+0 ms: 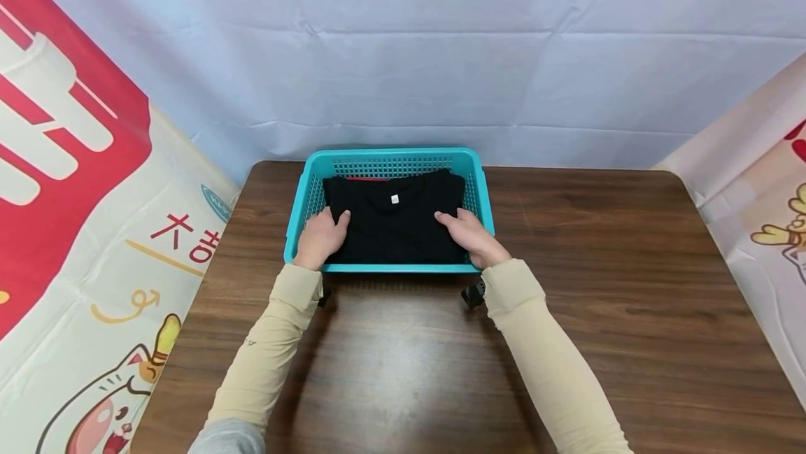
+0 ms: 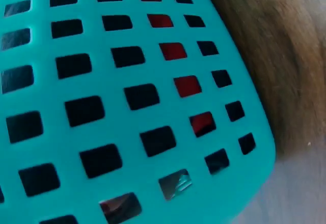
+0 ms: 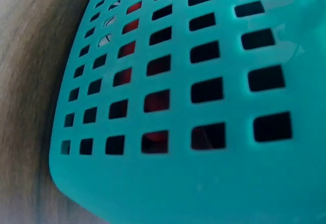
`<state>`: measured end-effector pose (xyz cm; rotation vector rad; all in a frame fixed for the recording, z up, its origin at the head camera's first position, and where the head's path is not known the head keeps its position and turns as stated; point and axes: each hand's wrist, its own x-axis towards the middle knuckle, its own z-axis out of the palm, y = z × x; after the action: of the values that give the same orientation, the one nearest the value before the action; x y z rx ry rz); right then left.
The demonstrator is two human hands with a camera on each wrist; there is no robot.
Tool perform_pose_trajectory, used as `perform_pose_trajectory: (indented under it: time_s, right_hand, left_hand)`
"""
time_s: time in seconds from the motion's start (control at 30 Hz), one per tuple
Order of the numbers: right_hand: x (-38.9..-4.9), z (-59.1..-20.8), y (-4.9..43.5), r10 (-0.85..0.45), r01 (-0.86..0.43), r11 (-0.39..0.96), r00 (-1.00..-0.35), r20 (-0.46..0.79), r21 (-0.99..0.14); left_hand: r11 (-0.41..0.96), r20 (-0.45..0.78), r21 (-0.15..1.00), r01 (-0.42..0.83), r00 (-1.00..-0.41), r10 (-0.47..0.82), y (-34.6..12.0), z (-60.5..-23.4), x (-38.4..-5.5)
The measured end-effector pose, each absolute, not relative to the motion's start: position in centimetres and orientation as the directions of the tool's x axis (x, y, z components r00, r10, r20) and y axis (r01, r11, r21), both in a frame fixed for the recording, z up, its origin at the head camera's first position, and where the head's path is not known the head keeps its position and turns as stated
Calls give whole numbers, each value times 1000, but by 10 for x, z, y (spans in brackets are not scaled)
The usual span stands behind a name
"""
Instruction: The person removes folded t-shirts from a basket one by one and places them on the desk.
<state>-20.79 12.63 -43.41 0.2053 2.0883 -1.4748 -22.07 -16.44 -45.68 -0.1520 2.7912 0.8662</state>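
left hand (image 1: 322,233): clamped on folded black shirt's (image 1: 397,230) left side, thumb on top | right hand (image 1: 469,233): clamped on its right side, thumb likewise | shirt: inside teal basket (image 1: 397,268), over red item (image 1: 368,178) | basket: far left part of brown table (image 1: 598,265)

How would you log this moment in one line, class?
left hand: holds black garment | right hand: holds same garment | garment: inside teal basket | basket: on wooden table
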Motion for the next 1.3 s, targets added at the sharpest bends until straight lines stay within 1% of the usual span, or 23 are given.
perform_pose_trajectory:
  time_s: [0.1, 0.23, 0.3, 0.43, 0.53, 0.67, 0.8, 0.9, 0.97, 1.03, 1.1, 1.3]
  right_hand:
    - [-208, -434, 127, -194, 454, 354, -820, -539, -818]
    - [-210, -435, 128, -183, 479, 311, -817, -547, -821]
    - [-210, -436, 128, -174, 482, 306, -819, -546, -821]
    - [-211, -438, 126, -174, 441, 395, -826, -537, -806]
    - [-210, -438, 124, -195, 401, 460, -825, -531, -792]
    - [-210, -439, 123, -214, 419, 433, -812, -543, -798]
    - [-211, -441, 124, -228, 448, 382, -802, -552, -808]
    - [-213, -442, 125, -240, 449, 358, -803, -545, -819]
    - [-213, -442, 125, -248, 447, 347, -804, -540, -824]
    - [-214, -443, 125, -255, 444, 334, -807, -533, -831]
    - [-214, -443, 126, -263, 437, 333, -808, -528, -835]
    - [-214, -445, 127, -288, 400, 339, -817, -499, -851]
  left_hand:
    - [784, -230, 597, -171, -973, -37, -165, -457, -221]
    - [672, -258, 712, -205, -966, -21, -169, -456, -222]
    - [635, -273, 740, -221, -962, -17, -169, -456, -222]
    - [653, -261, 728, -207, -965, -15, -169, -456, -223]
    - [656, -291, 720, -226, -957, -10, -170, -457, -224]
    - [549, -409, 766, -333, -912, 19, -173, -457, -226]
    - [454, -512, 778, -435, -857, 58, -177, -456, -226]
    - [398, -564, 773, -494, -823, 75, -179, -454, -226]
    - [359, -578, 778, -515, -811, 90, -179, -454, -226]
    - [329, -571, 792, -514, -814, 103, -179, -454, -226]
    - [316, -545, 813, -490, -831, 113, -179, -455, -228]
    - [298, -412, 885, -358, -899, 145, -177, -457, -231]
